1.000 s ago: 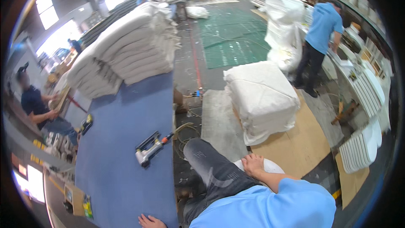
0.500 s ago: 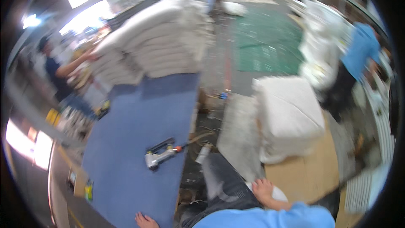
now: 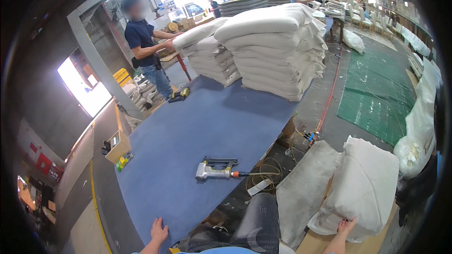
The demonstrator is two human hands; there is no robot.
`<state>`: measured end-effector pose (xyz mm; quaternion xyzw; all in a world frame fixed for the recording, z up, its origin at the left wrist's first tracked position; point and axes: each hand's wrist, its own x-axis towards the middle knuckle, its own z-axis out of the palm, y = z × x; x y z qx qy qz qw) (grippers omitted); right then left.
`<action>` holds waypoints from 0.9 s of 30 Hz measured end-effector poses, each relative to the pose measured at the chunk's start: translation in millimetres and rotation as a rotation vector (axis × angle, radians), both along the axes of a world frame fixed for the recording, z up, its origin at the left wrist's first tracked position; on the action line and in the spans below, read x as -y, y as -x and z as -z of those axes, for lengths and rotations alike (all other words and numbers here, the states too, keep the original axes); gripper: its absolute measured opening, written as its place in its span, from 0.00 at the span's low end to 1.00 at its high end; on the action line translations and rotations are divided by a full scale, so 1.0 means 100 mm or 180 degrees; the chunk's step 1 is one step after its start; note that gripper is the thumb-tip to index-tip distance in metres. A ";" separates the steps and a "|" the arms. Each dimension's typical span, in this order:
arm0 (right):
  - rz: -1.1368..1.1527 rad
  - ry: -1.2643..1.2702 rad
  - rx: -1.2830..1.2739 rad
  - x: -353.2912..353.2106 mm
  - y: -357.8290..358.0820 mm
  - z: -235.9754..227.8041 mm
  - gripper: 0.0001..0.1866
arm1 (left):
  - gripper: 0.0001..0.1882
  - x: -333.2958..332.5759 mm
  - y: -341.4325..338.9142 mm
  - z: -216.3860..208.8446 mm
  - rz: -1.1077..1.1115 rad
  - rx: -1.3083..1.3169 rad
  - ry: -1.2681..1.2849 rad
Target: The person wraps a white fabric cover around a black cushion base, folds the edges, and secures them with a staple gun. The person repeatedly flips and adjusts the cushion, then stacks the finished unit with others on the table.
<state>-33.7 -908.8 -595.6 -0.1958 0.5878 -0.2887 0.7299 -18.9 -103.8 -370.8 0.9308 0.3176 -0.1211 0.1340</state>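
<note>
My left hand point(image 3: 159, 231) is open, its fingers apart, over the near edge of the blue-covered table point(image 3: 174, 136). My right hand point(image 3: 345, 226) has its fingers stretched out against the lower front of a white padded stack point(image 3: 362, 183) to my right. It grips nothing that I can see. A silver pneumatic staple gun point(image 3: 207, 170) lies on the table ahead of my left hand, with an orange fitting and a hose on its end. Both hands are apart from it.
White padded pieces point(image 3: 273, 47) are piled high at the table's far end, where a person point(image 3: 143, 47) has both hands on one. Another staple gun point(image 3: 180, 95) lies at the left edge, near a small box point(image 3: 117, 146). A coiled hose point(image 3: 266, 174) hangs beside the table.
The view has swung left and steadied. My right hand has gone from beside my thigh to the white padded stack. My left hand stays over the near table edge.
</note>
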 end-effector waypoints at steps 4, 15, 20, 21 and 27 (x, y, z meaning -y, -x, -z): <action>0.0247 0.0003 0.0536 0.10 -0.10 -0.02 0.51 | 0.40 0.06 0.16 -0.09 0.0018 -0.0283 -0.0008; 0.0676 -0.0590 0.1565 0.27 -0.23 -0.23 0.39 | 0.43 0.29 0.13 -0.30 0.0317 -0.0509 -0.0043; 0.0602 -0.0144 0.1753 0.76 -0.17 -0.09 0.40 | 0.38 0.46 0.01 0.04 0.0628 -0.0423 0.0785; 0.0665 -0.0154 0.1634 0.72 -0.08 -0.05 0.39 | 0.38 0.48 -0.04 0.13 0.0543 -0.0703 0.0700; 0.1243 0.0236 0.1717 0.72 -0.30 -0.36 0.34 | 0.38 0.49 -0.02 0.09 0.0364 -0.0935 0.0480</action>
